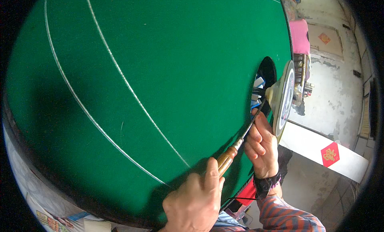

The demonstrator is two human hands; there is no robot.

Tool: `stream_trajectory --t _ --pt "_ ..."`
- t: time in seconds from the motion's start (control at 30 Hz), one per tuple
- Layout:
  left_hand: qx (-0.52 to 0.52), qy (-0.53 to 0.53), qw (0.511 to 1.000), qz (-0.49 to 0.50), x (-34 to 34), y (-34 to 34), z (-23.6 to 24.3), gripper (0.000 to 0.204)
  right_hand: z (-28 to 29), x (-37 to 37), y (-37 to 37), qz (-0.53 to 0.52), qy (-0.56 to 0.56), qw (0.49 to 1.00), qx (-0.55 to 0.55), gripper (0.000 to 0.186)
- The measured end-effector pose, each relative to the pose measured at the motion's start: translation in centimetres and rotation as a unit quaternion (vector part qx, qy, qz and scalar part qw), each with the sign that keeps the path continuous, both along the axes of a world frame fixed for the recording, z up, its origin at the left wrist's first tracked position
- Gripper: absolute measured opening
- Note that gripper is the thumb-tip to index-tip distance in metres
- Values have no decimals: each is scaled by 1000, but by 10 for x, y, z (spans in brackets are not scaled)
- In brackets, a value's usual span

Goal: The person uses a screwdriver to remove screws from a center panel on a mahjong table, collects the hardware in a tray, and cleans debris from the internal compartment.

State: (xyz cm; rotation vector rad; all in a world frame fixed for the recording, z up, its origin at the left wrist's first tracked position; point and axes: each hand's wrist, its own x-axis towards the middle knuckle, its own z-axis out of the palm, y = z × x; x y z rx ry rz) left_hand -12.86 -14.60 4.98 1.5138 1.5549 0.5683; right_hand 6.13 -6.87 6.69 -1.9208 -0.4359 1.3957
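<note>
My left hand (194,202) is closed around the brown wooden handle of a screwdriver (227,162). Its thin metal shaft slants up and right, and the tip is hidden near the stem under a round disc (285,98). This disc is pale-rimmed, tilted on its edge, and stands beside an oval opening (269,66) in a green cloth-covered table top (168,72). White and blue blocks (259,81) show inside the opening. My right hand (262,146) is just below the disc, its fingers curled and pinching the shaft close to the stem. A black band (267,186) circles my right wrist.
White curved lines (128,86) run across the green cloth. Beyond the right edge are a pink cloth (300,36), a white ledge (306,142) with a red diamond-shaped paper (330,155), and a worn pale wall. A thin black cable (240,198) passes near my right wrist.
</note>
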Motion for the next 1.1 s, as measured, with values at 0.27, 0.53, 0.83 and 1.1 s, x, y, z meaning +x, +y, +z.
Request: stream_trajectory --t 0.27,0.53,0.83,1.1 --pt "47 59 997 -26 -6 13 1 42 0 11 -1 -33 40 999 -2 22" --pt "47 94 993 -47 0 21 -4 40 0 17 0 -98 210 973 -5 20" --pt "-180 -163 964 -109 2 60 -4 30 0 20 -4 -100 185 978 -16 29" --pt "-94 -65 979 -166 -2 68 -3 31 20 109 -50 -32 288 953 92 79"
